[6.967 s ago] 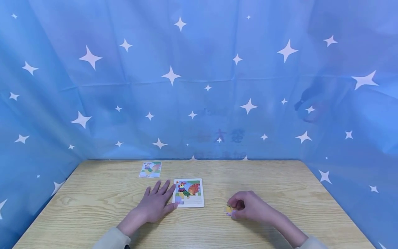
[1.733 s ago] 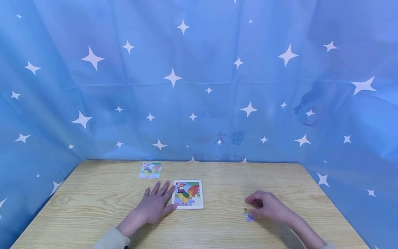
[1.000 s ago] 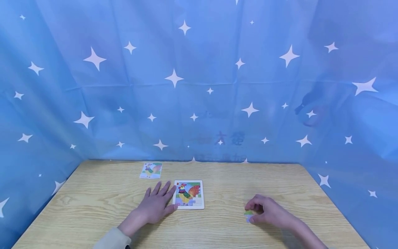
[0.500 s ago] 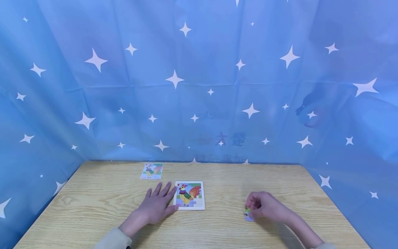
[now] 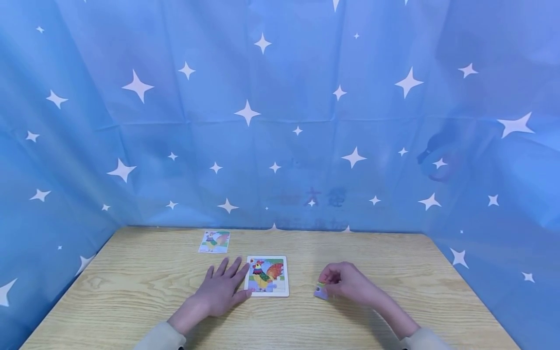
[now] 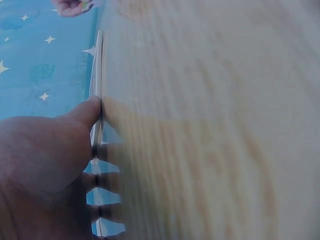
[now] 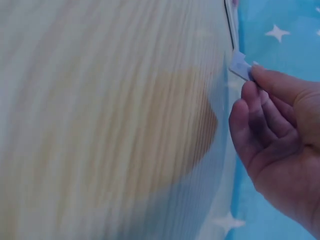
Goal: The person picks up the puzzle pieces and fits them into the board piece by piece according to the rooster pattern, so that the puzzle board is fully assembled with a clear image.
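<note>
A rooster jigsaw puzzle in a white-rimmed tray [image 5: 287, 279] lies at mid-table, its lower right corner bare and pale. My left hand [image 5: 217, 293] rests flat beside it with fingers spread, the thumb and fingertips at the tray's left edge. In the left wrist view the thumb of the left hand [image 6: 47, 160] meets the edge of the tray [image 6: 98, 62]. To the right of the tray, my right hand [image 5: 350, 284] pinches a puzzle piece [image 5: 320, 291], lilac with a green top. The right wrist view shows the piece [image 7: 240, 65] between the thumb and fingers of the right hand [image 7: 280, 120].
A small paper picture card [image 5: 215, 241] of the same rooster lies behind my left hand, near the table's back edge. The wooden table [image 5: 411, 272] is enclosed at the back and sides by a blue curtain [image 5: 297, 92] with white stars.
Since the earliest frame, a yellow piece has gone from the right hand into the puzzle's lower middle. The right hand took a lilac-and-green piece farther right and has moved left with it. Left hand stays.
</note>
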### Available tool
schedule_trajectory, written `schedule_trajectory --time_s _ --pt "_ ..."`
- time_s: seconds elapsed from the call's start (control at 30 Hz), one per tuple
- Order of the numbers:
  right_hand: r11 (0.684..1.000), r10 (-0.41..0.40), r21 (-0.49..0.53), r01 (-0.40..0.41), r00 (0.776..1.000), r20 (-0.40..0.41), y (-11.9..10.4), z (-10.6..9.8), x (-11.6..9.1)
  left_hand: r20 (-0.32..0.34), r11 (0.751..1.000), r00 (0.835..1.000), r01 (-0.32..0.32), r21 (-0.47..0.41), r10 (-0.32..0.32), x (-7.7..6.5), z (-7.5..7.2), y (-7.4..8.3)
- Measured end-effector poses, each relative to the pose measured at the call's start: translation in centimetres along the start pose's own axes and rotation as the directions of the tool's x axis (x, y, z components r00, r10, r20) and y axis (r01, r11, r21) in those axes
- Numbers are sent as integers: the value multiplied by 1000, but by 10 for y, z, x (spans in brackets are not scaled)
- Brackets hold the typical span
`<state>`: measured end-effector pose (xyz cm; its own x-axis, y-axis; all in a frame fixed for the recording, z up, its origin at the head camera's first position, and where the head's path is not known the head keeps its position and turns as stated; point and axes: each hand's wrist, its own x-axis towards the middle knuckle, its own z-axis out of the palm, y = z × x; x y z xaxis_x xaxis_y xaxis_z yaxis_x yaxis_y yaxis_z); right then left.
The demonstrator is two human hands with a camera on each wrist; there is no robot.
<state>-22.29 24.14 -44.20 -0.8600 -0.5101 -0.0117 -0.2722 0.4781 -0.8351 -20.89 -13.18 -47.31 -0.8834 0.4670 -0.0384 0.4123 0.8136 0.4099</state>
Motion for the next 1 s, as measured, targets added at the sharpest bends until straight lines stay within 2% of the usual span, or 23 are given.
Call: schedule_trajectory --time_s 0.2,0.37,0.6,1.0 --pt "999 -26 -37 25 999 -23 -13 18 24 36 1000 999 18 7 -19 -4 -12 12" --pt "1000 -16 -3 16 1000 -1 -22 31 41 35 999 998 42 15 -43 -7 -14 17" --pt "999 -48 6 48 997 58 -28 46 57 31 999 999 43 18 -44 -8 -13 16" --pt "989 -57 -129 67 995 81 -34 63 69 16 1000 1000 5 4 -5 -4 -5 5"
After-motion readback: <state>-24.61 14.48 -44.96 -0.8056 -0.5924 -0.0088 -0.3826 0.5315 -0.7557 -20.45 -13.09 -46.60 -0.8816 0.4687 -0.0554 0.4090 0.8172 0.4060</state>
